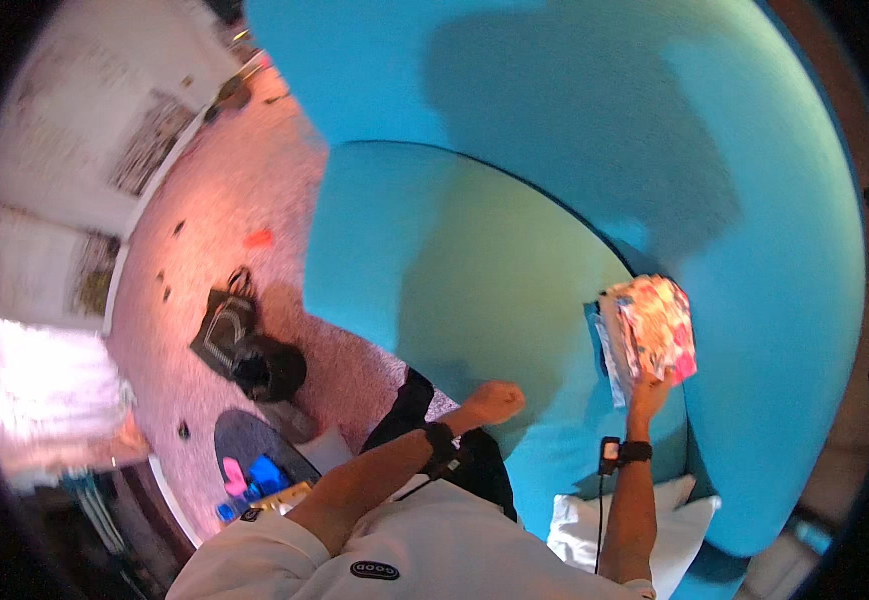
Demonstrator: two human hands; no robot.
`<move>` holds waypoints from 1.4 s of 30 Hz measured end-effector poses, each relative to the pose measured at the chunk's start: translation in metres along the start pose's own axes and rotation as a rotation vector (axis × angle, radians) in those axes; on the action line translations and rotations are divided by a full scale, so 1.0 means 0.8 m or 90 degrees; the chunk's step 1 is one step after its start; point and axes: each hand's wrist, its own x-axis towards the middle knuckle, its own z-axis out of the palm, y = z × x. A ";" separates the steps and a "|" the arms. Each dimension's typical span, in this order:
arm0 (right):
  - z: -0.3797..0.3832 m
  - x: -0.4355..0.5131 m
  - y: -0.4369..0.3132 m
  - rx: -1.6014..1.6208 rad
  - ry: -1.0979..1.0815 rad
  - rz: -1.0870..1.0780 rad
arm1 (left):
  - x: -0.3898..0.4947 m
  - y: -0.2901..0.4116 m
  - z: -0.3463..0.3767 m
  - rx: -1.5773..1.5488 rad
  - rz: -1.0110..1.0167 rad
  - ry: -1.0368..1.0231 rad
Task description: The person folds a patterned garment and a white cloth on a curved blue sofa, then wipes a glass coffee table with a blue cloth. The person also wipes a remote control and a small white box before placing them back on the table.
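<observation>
A stack of folded, patterned cloths (656, 319) lies on the seat of a turquoise sofa (479, 247), against its backrest on the right. My right hand (650, 390) is at the near edge of the stack, with its fingers on the cloth; whether they grip it is hard to tell. Darker and pale blue folded cloth (610, 360) shows at the stack's left side. Over the front part of the seat, my left hand (498, 401) is loosely curled, with nothing visible in it. Both wrists wear black bands.
White pillows (629, 532) lie on the sofa by my right forearm. On the pink-lit carpet (284, 187) at left are a dark bag (224, 326), a red item (259, 238) and small dark bits. A dark round-ended surface (243, 435) holds blue and pink items near my left elbow.
</observation>
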 end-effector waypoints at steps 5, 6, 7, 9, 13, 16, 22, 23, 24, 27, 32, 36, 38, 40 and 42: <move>0.016 0.075 0.013 -0.135 -0.141 -0.235 | -0.004 0.020 0.040 -0.011 0.006 0.115; 0.019 0.088 0.016 -0.207 -0.188 -0.217 | -0.006 0.022 0.042 -0.001 0.031 0.142; 0.022 0.098 0.020 -0.252 -0.178 -0.273 | -0.009 0.022 0.043 -0.005 0.061 0.177; 0.030 0.109 0.030 -0.356 -0.153 -0.324 | -0.015 0.018 0.042 -0.026 0.031 0.209; 0.024 0.127 0.040 -0.266 -0.261 -0.282 | -0.022 0.007 0.033 -0.023 -0.018 0.266; 0.014 0.129 0.039 -0.175 -0.283 -0.176 | -0.022 0.004 0.028 -0.001 -0.037 0.341; 0.026 0.063 -0.013 -0.100 -0.250 -0.079 | -0.029 0.021 0.023 -0.051 -0.083 0.410; 0.041 0.029 -0.022 0.072 -0.344 -0.067 | -0.036 0.024 0.020 -0.078 -0.090 0.409; 0.053 -0.005 -0.036 0.067 -0.424 -0.035 | -0.042 0.029 0.018 -0.105 -0.096 0.408; 0.093 -0.112 -0.085 0.017 -0.588 -0.002 | -0.066 0.034 0.004 -0.142 -0.130 0.411; 0.144 -0.269 -0.146 -0.022 -0.807 -0.068 | -0.125 0.020 -0.016 -0.156 -0.131 0.495; 0.169 -0.364 -0.165 -0.073 -0.911 -0.122 | -0.204 0.003 -0.029 -0.226 -0.164 0.548; 0.179 -0.401 -0.169 -0.095 -0.949 -0.146 | -0.245 -0.003 -0.033 -0.269 -0.183 0.589; 0.187 -0.436 -0.168 -0.105 -0.996 -0.172 | -0.283 -0.009 -0.028 -0.316 -0.187 0.644; 0.191 -0.468 -0.167 -0.137 -1.035 -0.179 | -0.314 -0.019 -0.023 -0.322 -0.212 0.678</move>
